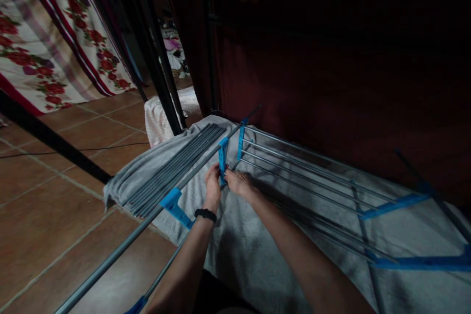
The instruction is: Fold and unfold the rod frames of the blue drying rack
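Upright blue plastic bracket (pixel 222 159) (on grey rack rail)

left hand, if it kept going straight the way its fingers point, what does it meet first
The left hand already touches the blue plastic joint of the drying rack; pushing on, it would likely meet that joint first, though depth is unclear.

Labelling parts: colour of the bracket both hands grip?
Blue bracket, head view; left hand, right hand.

Two hands, the left hand (pixel 212 182) and the right hand (pixel 238 182), met at one blue bracket (pixel 222 158). One wristband (pixel 205 214) circled the left wrist. One drying rack (pixel 294 162) lay on one grey towel (pixel 239 245). One floral curtain (pixel 47 34) hung at the upper left. Other blue brackets were only partly visible, so their count was unclear.
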The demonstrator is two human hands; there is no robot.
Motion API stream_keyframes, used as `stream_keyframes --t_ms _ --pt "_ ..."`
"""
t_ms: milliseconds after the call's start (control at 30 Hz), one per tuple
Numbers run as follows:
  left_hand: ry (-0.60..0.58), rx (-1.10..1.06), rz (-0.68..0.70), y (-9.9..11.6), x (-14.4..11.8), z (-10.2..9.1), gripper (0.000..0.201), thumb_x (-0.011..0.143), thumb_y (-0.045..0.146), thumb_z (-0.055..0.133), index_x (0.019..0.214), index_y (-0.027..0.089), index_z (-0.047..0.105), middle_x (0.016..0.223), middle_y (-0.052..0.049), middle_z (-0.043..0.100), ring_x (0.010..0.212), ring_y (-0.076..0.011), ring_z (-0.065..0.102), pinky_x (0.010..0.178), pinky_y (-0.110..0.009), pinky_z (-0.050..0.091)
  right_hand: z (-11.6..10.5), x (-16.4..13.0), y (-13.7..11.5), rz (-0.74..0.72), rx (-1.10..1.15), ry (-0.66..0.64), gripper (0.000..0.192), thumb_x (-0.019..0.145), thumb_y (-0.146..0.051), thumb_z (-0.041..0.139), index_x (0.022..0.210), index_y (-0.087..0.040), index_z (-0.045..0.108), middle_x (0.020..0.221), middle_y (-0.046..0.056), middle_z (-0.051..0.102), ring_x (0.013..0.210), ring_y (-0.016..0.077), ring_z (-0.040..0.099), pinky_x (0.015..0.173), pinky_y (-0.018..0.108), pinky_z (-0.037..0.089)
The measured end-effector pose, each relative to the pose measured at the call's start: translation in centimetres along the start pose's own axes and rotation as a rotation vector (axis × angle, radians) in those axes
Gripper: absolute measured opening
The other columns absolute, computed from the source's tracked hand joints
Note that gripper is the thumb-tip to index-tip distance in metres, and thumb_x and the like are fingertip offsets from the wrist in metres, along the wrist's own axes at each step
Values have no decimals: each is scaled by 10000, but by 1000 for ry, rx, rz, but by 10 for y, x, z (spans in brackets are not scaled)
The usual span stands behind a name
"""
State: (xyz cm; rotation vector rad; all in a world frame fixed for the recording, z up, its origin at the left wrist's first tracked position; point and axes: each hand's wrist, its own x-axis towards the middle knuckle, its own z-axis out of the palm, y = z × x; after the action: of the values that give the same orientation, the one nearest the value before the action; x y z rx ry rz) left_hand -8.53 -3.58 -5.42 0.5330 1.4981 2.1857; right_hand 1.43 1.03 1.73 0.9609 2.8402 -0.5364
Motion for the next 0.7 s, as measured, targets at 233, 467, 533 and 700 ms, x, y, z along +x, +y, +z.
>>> stream_keyframes --t_ms 233,467,533,700 --pt "-10 -102 -192 6 13 17 613 842 756 531 658 182 647 551 -21 604 559 -175 616 582 -289 517 -1 3 4 -11 52 -4 323 1080 -323 432 1299 -228 650 1181 94 786 1116 223 734 891 289 525" --pt "7 -46 -158 16 19 24 452 830 579 598 606 187 589 536 7 555 497 -115 492 509 -238 417 -1 4 4 0 80 -6 329 1064 -315 468 1306 -219 669 1209 103 780 1138 229 729 910 293 533" --pt "12 -13 -146 15 21 24 408 828 527 595 591 197 566 524 14 526 491 -112 457 491 -239 384 -1 4 3 6 83 -6 336 1065 -310 452 1301 -220 675 1201 105 781 1128 233 733 913 307 541" --pt "-5 36 -111 6 27 24 303 784 397 591 552 221 508 498 13 473 501 -124 406 479 -244 346 0 2 3 7 90 3 358 1066 -283 404 1295 -217 671 1210 114 776 1134 242 731 937 339 549"
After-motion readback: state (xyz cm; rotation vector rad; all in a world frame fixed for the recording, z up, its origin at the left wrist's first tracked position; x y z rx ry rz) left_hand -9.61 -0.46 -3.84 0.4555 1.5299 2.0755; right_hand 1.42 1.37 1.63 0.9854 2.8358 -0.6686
